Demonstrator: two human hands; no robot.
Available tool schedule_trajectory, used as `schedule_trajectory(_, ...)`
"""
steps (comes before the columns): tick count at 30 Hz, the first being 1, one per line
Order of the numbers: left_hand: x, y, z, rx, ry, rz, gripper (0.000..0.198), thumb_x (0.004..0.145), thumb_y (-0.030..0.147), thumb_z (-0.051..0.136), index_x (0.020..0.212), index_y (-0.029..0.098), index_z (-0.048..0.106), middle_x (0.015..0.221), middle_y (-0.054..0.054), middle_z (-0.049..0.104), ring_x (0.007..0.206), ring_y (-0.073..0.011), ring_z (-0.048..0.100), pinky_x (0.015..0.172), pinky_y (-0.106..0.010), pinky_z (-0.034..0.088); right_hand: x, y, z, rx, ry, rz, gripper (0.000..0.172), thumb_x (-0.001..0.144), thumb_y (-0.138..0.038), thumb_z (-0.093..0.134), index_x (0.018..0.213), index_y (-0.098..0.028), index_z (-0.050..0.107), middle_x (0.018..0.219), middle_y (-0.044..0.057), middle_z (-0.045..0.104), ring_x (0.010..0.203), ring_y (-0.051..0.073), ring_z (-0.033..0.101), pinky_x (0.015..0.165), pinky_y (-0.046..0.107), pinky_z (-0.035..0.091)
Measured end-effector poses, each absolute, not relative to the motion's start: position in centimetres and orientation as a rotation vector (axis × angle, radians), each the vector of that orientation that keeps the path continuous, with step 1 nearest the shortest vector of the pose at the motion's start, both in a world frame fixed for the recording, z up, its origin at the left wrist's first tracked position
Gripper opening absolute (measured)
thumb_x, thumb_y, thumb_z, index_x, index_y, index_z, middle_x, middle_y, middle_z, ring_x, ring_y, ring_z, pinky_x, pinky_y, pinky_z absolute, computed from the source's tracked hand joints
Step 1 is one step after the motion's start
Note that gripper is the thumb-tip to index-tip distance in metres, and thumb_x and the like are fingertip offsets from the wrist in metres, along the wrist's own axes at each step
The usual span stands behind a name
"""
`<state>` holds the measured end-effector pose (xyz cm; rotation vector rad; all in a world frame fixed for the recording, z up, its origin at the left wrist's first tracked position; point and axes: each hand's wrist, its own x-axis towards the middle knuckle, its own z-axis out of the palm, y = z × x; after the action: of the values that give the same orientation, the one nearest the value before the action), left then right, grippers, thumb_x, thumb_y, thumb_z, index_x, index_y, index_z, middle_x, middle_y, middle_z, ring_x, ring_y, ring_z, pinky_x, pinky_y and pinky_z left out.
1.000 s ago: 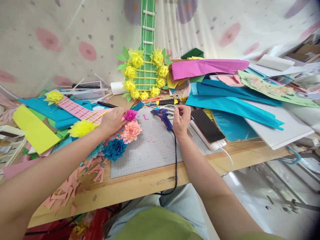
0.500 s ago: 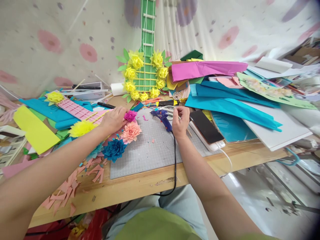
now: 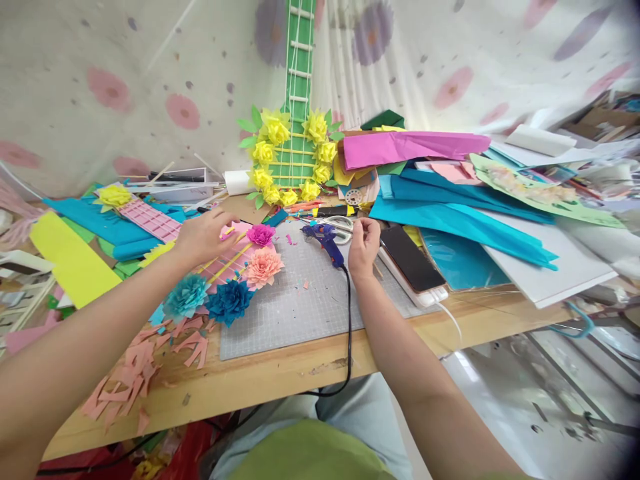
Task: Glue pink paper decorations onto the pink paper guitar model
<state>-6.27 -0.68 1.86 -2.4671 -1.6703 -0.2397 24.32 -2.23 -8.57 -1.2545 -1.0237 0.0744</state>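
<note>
My left hand (image 3: pixel 204 236) is over the pink paper guitar (image 3: pixel 231 248), its thumb and fingers apart above the yellow strips. Paper flowers edge the guitar: a magenta one (image 3: pixel 261 235), a peach one (image 3: pixel 263 267), a dark blue one (image 3: pixel 230 301) and a light blue one (image 3: pixel 186 297). My right hand (image 3: pixel 364 243) has its fingers curled together beside the scissors (image 3: pixel 343 230); whatever they may pinch is too small to make out. Just left of it, a blue glue gun (image 3: pixel 326 243) lies on the grey cutting mat (image 3: pixel 290 320).
Behind the mat stands a green paper guitar (image 3: pixel 295 157) ringed with yellow flowers. A phone (image 3: pixel 413 259) rests on a white power strip (image 3: pixel 425 299) at the right, near stacked blue paper (image 3: pixel 470 223). Peach scraps (image 3: pixel 127 380) litter the front left. The glue gun's black cord (image 3: pixel 349 333) crosses the table edge.
My left hand has moved left, away from the magenta flower, uncovering the guitar's yellow strips. My right hand stays near the scissors with its fingers curled. The view has shifted slightly.
</note>
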Motion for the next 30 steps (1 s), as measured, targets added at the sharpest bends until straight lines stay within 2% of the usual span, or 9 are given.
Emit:
schedule_trajectory(3,-8.0,-0.6,2.9,-2.334,-1.870,-0.357,0.030,0.091,0.035,0.039,0.101,0.019,0.062,0.098,-0.003,0.067,0.082,-0.0157,0.057,0.059,-0.025,0.033,24.6,-1.6,-9.2,-1.254,-0.939,0.214,0.031,0.087,-0.050,0.043,0.083,-0.020,0.050,0.077,0.000,0.050,0.066,0.011,0.049,0.062,0.025,0.041)
schedule_trajectory(7,-9.8,-0.6,3.3,-2.177,-2.071,-0.475,0.032,0.091,0.040,0.041,0.097,0.018,0.063,0.091,-0.002,0.068,0.074,-0.0140,0.053,0.056,-0.023,0.029,24.3,-1.3,-9.5,-1.262,-0.889,0.463,0.038,0.084,-0.058,0.045,0.081,-0.020,0.050,0.072,-0.003,0.051,0.060,0.009,0.048,0.059,0.024,0.041)
schedule_trajectory(13,-9.2,-0.9,3.4,-2.148,-2.253,-0.368,0.033,0.082,0.049,0.051,0.084,0.019,0.066,0.083,-0.001,0.070,0.070,-0.0154,0.054,0.054,-0.024,0.028,23.9,-1.5,-9.7,-1.290,-1.050,0.694,0.058,0.083,-0.071,0.032,0.090,-0.018,0.057,0.081,0.002,0.059,0.070,0.013,0.056,0.061,0.026,0.043)
schedule_trajectory(17,-8.2,0.1,2.8,-2.277,-2.238,-0.252,0.031,0.075,0.046,0.059,0.088,0.020,0.067,0.086,0.000,0.071,0.067,-0.0136,0.054,0.053,-0.023,0.029,23.5,-2.1,-9.3,-1.383,-1.205,0.695,0.062,0.079,-0.073,0.039,0.098,-0.018,0.058,0.092,0.006,0.062,0.077,0.016,0.058,0.070,0.031,0.045)
schedule_trajectory(22,-7.6,2.2,1.8,-2.421,-2.183,-0.122,0.025,0.074,0.039,0.059,0.088,0.022,0.071,0.091,-0.003,0.071,0.071,-0.0171,0.061,0.059,-0.025,0.039,22.9,-2.6,-8.7,-1.556,-1.369,0.669,0.059,0.066,-0.064,0.064,0.104,-0.018,0.059,0.101,0.010,0.065,0.089,0.023,0.060,0.080,0.038,0.046)
schedule_trajectory(26,-7.9,2.6,1.7,-2.405,-2.175,-0.068,0.026,0.073,0.032,0.055,0.091,0.023,0.072,0.095,-0.004,0.072,0.082,-0.0215,0.064,0.066,-0.027,0.043,22.8,-2.6,-8.8,-1.628,-1.472,0.610,0.050,0.071,-0.054,0.065,0.104,-0.018,0.061,0.108,0.012,0.065,0.101,0.027,0.060,0.087,0.041,0.046)
schedule_trajectory(30,-8.4,2.4,1.4,-2.401,-2.182,-0.054,0.027,0.071,0.039,0.057,0.086,0.022,0.071,0.094,-0.005,0.071,0.083,-0.0228,0.064,0.064,-0.028,0.043,22.8,-2.5,-9.0,-1.658,-1.483,0.623,0.047,0.073,-0.050,0.064,0.107,-0.017,0.062,0.110,0.012,0.066,0.103,0.028,0.060,0.089,0.042,0.046)
